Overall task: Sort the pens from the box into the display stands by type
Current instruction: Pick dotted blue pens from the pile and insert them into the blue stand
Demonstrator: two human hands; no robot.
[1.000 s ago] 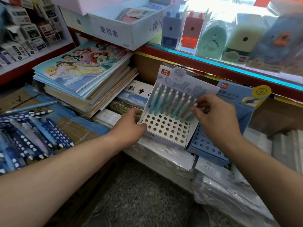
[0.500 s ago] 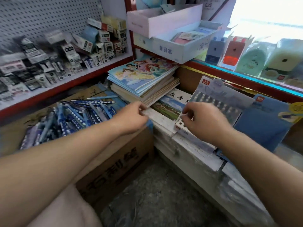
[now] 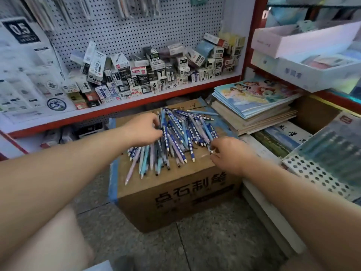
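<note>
Left hand (image 3: pixel 143 131) and right hand (image 3: pixel 231 154) finger pens (image 3: pixel 181 137) on 点石制笔 box (image 3: pixel 175 208).

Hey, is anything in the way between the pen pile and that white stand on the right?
Nothing visible blocks it. The pens lie on the box, the stand sits right of them, and the notebook stack lies farther back.

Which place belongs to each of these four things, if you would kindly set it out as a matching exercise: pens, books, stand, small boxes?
Things:
1. pens
2. books
3. stand
4. small boxes

Places:
A. on the shelf below the pegboard
B. loose on top of the carton
C. at the far right edge
D. stacked to the right of the carton

Pairs: 1-B, 2-D, 3-C, 4-A
</note>
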